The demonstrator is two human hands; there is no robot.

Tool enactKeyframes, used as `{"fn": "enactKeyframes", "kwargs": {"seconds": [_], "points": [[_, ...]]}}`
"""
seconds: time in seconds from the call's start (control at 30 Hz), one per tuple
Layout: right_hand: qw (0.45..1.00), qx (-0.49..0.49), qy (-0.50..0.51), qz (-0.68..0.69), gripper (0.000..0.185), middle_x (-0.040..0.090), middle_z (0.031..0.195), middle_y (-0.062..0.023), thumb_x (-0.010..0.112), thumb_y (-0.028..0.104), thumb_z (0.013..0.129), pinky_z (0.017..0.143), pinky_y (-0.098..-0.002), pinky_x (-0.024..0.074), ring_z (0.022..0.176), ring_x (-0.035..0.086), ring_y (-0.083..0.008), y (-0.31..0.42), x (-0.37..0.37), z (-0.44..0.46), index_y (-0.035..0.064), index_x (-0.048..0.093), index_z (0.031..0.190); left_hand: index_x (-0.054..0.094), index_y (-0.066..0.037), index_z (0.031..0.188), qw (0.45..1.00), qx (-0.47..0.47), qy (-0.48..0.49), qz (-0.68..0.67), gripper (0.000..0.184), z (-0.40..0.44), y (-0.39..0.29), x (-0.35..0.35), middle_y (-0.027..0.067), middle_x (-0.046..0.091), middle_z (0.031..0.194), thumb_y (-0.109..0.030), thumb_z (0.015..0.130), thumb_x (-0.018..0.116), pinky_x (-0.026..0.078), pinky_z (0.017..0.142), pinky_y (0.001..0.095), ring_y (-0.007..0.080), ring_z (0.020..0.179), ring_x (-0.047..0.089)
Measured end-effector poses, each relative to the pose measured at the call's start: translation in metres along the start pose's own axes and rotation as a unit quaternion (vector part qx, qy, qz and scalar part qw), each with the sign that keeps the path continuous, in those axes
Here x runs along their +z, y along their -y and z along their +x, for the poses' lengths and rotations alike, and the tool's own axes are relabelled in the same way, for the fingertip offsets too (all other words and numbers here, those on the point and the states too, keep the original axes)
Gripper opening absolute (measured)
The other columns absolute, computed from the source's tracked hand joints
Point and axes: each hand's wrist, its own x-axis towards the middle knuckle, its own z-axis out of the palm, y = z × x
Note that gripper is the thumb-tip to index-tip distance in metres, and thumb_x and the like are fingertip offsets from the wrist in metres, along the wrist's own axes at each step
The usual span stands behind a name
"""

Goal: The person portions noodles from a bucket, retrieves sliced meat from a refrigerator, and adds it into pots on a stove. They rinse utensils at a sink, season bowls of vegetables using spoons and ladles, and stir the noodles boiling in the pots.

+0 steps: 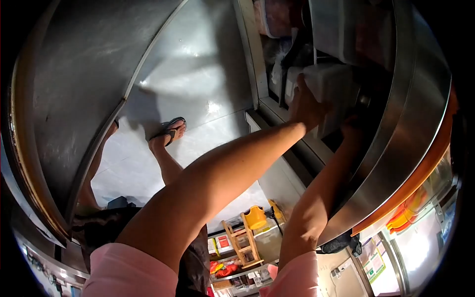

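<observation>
Inside a dark under-counter compartment stands a white translucent plastic container (324,81). My left hand (308,106) lies against the near side of it, one finger up along the wall and the others bent round toward the right. Deeper in shadow, my right hand (352,129) reaches in near the container's lower right side; its fingers are too dark to make out. A small metallic-looking part (364,99) shows just above the right hand.
Another clear container (329,24) and a plastic bag (279,62) sit farther in. A steel counter edge (396,143) curves along the right. Steel panelling (79,74) rises on the left, beside a sandalled foot (173,129). A wooden rack (243,245) and yellow tub (255,218) stand below.
</observation>
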Motion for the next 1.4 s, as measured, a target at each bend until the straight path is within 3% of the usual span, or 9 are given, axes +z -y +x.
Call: {"fn": "enactKeyframes", "kwargs": {"seconds": [0.3,0.5,0.6,0.7,0.83,0.93,1.13,1.2,1.4], "points": [[0.999,-0.035,0.035,-0.019,0.033,0.055,0.104,-0.0106,0.044,0.032,0.101,0.065,-0.0312,0.0489,0.087,0.051,-0.0204,0.003,-0.027,0.002,0.0068,0.055,0.119,-0.006,0.001,0.149,0.974,0.145,-0.173,-0.029,0.119,-0.023,0.03,0.01,0.0301,0.038,0.142,-0.016,0.073,0.083,0.041,0.106,0.0406,0.0379,0.132,0.041],[0.993,-0.044,0.085,-0.067,0.029,0.054,0.093,-0.0078,0.043,0.03,0.1,0.057,-0.0305,0.0454,0.074,0.048,-0.0179,0.007,-0.042,-0.027,0.0071,0.057,0.112,-0.008,-0.003,0.151,0.967,0.049,-0.109,-0.225,0.118,-0.041,0.024,0.03,0.0318,0.031,0.146,-0.015,0.074,0.081,0.039,0.107,0.0416,0.0426,0.133,0.04],[0.987,-0.032,0.124,-0.099,0.027,0.054,0.087,-0.0064,0.043,0.029,0.1,0.054,-0.0301,0.0436,0.068,0.047,-0.0167,0.002,-0.061,-0.055,0.0073,0.058,0.109,-0.009,-0.006,0.152,0.988,-0.136,0.065,-0.045,0.111,-0.038,0.018,0.034,0.0318,0.042,0.138,-0.018,0.079,0.074,0.043,0.103,0.0423,0.0429,0.127,0.047],[0.978,-0.02,0.173,-0.116,0.026,0.053,0.082,-0.005,0.042,0.028,0.1,0.05,-0.0298,0.0418,0.062,0.046,-0.0154,-0.002,-0.077,-0.067,0.0075,0.058,0.105,0.005,-0.006,0.152,0.978,-0.016,-0.199,0.057,0.094,-0.038,0.011,0.032,0.0299,0.052,0.128,-0.019,0.083,0.068,0.045,0.099,0.0437,0.0432,0.12,0.052],[0.981,-0.008,0.17,-0.097,0.026,0.053,0.074,-0.0032,0.042,0.027,0.1,0.045,-0.0293,0.0395,0.053,0.044,-0.0138,-0.017,-0.066,-0.073,0.0077,0.059,0.101,0.049,-0.005,0.132,0.983,0.158,0.036,0.08,0.047,-0.015,0.015,0.016,0.0269,0.059,0.119,-0.018,0.088,0.06,0.049,0.09,0.048,0.0441,0.11,0.057],[0.987,-0.074,0.047,-0.132,0.023,0.049,0.069,-0.0015,0.043,0.025,0.1,0.042,-0.0272,0.0356,0.049,0.039,-0.0123,-0.026,-0.03,-0.086,0.0088,0.059,0.096,0.054,-0.007,0.126,0.979,0.107,0.128,0.114,0.039,-0.024,0.007,0.013,0.0254,0.064,0.112,-0.019,0.089,0.057,0.05,0.087,0.0488,0.0425,0.105,0.061],[0.995,-0.011,0.096,-0.032,0.019,0.057,0.076,-0.0012,0.049,0.025,0.1,0.044,-0.0262,0.0414,0.054,0.05,-0.0117,-0.027,-0.036,-0.057,0.0108,0.061,0.096,0.048,-0.005,0.135,0.978,0.07,0.051,0.189,0.041,-0.144,0.033,-0.064,0.0171,0.062,0.127,-0.012,0.094,0.05,0.053,0.08,0.0377,0.0297,0.091,0.066],[0.994,-0.023,0.094,-0.046,0.019,0.059,0.078,-0.0013,0.05,0.025,0.1,0.045,-0.0261,0.0429,0.057,0.053,-0.0118,-0.034,-0.028,-0.077,0.0111,0.061,0.095,0.046,-0.004,0.136,0.98,-0.106,0.041,0.165,0.042,-0.207,-0.005,-0.096,0.0148,0.06,0.13,-0.009,0.095,0.05,0.052,0.087,0.0358,0.0253,0.105,0.065],[0.976,-0.006,0.115,-0.186,0.023,0.061,0.088,-0.0053,0.053,0.03,0.097,0.065,-0.0287,0.0472,0.071,0.056,-0.0158,-0.089,-0.064,-0.246,0.0088,0.06,0.101,0.064,0.002,0.112,0.872,0.352,-0.092,0.329,0.031,-0.376,-0.16,-0.198,0.017,0.062,0.117,0.004,0.083,0.052,0.034,0.107,0.0462,0.0359,0.116,0.052]]}}
